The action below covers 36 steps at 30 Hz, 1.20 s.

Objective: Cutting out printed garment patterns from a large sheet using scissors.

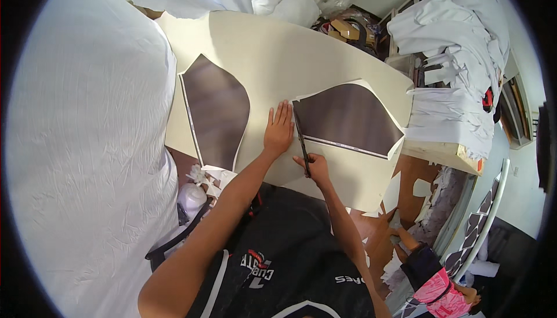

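Observation:
My right hand (315,168) is closed round the handles of a pair of dark scissors (300,132). Their long blades point away from me, along the left edge of a dark brown sleeve-shaped piece (345,112) with a white margin. Whether it is cloth or paper I cannot tell. Flat beside that edge lies my left hand (279,127), fingers stretched forward, its fingertips by the piece's upper left corner. A second dark piece (216,115) of similar shape lies left of my hands. Both pieces rest on a cream table (272,51).
White sheeting (98,132) drapes along the left. White cloth (441,33) is heaped at the right, with boxes and bags (348,31) behind the table. Scraps (422,188) litter the brown floor. Another person (441,289) in pink and black is at lower right.

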Motion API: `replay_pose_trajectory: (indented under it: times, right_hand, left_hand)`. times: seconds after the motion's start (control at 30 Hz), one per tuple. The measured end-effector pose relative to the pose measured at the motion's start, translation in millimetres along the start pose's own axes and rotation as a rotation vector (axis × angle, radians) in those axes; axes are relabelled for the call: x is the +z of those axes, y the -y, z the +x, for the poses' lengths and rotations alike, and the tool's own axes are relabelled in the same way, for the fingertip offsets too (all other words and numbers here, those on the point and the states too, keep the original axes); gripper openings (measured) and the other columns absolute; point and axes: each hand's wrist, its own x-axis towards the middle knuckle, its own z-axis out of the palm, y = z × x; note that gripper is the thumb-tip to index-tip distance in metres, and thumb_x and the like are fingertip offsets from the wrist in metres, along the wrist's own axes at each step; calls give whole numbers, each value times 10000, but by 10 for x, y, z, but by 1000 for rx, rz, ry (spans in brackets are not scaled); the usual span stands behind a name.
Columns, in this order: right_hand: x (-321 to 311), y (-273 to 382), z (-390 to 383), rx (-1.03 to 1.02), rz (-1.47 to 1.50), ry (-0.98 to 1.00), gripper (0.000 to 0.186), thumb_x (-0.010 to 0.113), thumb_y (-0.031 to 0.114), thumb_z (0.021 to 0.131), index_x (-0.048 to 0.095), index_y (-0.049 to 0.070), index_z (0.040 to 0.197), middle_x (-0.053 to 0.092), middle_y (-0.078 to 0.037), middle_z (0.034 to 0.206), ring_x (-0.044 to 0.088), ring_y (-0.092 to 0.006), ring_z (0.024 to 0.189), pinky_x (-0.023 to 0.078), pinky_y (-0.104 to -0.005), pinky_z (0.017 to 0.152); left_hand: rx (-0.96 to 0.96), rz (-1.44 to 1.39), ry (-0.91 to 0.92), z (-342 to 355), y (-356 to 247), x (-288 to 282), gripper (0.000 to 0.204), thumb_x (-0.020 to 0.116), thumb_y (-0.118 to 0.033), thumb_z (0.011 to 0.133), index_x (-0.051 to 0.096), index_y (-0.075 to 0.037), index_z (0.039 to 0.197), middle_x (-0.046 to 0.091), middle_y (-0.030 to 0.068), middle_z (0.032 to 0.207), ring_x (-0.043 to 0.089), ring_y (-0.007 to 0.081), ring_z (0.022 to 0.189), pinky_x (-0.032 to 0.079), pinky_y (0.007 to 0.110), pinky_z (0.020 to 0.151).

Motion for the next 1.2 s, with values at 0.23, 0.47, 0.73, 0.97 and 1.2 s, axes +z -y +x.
replay_pose_trajectory:
  times: [0.23,0.47,0.73,0.97,1.2]
  right_hand:
    - [40,241,206,-51,-12,-12,447,819,401,807,584,50,662,529,-9,527,507,-88,439,406,-262,425]
    - [-75,142,-193,-145,-129,-85,469,818,395,805,567,29,652,522,-23,522,513,-102,434,408,-272,425]
    - [-198,-480,-1106,-38,-76,-278,504,826,415,788,574,-3,661,491,-27,538,432,-105,510,349,-314,490]
    - [-14,-690,-1314,44,46,-264,383,813,339,812,657,-10,774,608,-39,659,500,-96,581,374,-296,520]
    - [114,-720,-1429,202,45,-86,496,739,515,839,666,24,828,559,-27,623,519,-140,572,403,-316,549]
  left_hand:
    - [-8,41,13,32,19,29,600,398,-232,1005,245,28,1523,224,143,1611,179,261,1502,126,467,1226]
    - [137,-142,-75,-221,261,-275,491,523,-237,939,506,-74,1402,484,145,1439,424,279,1367,288,467,1159]
    - [-111,-317,-34,580,99,-498,311,669,-368,886,697,-112,1060,698,84,828,672,288,784,524,407,681]
    - [-379,-691,389,1266,150,-124,244,686,-217,869,679,13,950,696,122,844,701,253,666,560,353,573]
    - [-881,-1342,335,255,-179,160,116,651,-68,878,670,45,897,685,135,730,694,228,584,560,297,515]
